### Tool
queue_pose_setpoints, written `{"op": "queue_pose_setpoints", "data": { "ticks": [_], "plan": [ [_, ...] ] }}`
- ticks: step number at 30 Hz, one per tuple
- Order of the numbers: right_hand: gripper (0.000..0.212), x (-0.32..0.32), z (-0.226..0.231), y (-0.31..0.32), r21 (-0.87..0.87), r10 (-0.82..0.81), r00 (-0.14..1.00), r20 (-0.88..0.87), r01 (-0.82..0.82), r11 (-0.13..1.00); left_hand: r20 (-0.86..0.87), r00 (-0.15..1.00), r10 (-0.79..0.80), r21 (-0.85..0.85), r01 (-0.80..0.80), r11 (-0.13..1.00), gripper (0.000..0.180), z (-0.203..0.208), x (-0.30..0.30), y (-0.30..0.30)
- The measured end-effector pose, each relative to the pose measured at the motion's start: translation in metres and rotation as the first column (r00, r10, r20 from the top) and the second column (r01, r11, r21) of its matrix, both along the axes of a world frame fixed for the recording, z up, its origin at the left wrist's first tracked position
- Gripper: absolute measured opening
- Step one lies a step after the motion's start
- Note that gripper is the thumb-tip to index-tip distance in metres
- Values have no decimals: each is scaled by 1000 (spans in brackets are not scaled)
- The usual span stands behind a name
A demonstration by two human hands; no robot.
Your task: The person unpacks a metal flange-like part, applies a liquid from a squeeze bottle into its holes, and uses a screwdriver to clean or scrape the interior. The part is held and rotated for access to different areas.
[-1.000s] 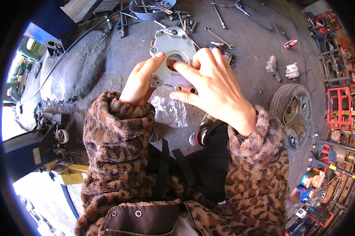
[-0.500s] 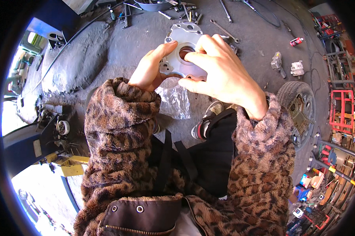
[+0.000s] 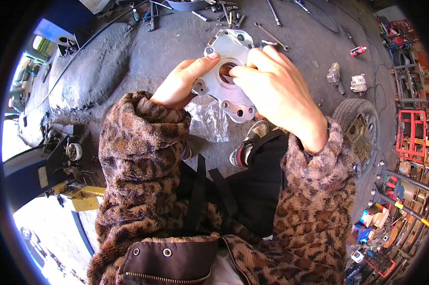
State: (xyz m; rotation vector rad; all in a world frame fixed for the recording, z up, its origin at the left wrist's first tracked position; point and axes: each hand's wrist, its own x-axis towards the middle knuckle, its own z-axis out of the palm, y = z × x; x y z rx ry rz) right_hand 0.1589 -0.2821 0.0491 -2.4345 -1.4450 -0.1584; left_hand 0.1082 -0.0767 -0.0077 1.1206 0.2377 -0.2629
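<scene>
A flat silvery metal flange plate (image 3: 228,105) with a large round centre hole and several smaller holes is held up in front of me. My left hand (image 3: 188,78) grips its left side, thumb on the upper face and the other fingers mostly hidden beneath. Over the right side curls my right hand (image 3: 278,88), one fingertip at the rim of the centre hole. The plate's right edge is hidden behind that hand. Below the plate, a crumpled clear plastic bag (image 3: 209,123) lies near my shoes.
Wrenches (image 3: 273,37), sockets and a grey basin (image 3: 188,4) lie on the floor ahead. To the right are a red can (image 3: 358,51), two metal units, a wheel (image 3: 359,128) and a cluttered rack (image 3: 411,135). A dark lumpy mound (image 3: 91,69) sits left, near a yellow box (image 3: 85,198).
The plate has turned in my hands, so its lower lobe with holes now shows. My right hand has shifted right and slightly down, its thumb no longer visible along the lower edge.
</scene>
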Motion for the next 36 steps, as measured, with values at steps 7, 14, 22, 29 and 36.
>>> {"op": "queue_pose_setpoints", "data": {
  "ticks": [7, 14, 22, 29, 36],
  "plan": [
    [18, -5, -4, 7, 100, 77, 993, -92, -67, 993, -55, 998, 15, -37, -17, 999, 60, -1, -1, -4],
    [25, 0, -11, 4, -85, 59, 988, -140, -72, 994, -113, 991, 67, -9, -68, 998, 56, 1, -1, -4],
    [25, 11, -10, -2, 104, 258, 965, -47, -252, 962, -150, 982, 117, -66, -128, 990, 50, 9, -2, -1],
    [24, 7, -12, -5, 80, 243, 968, -69, -237, 968, -107, 987, 123, 34, -120, 992, 47, 4, -4, -4],
    [23, -2, -13, -4, 135, 199, 975, -99, -185, 973, 13, 996, 84, 69, -85, 994, 46, 3, -6, -5]
  ]
}}
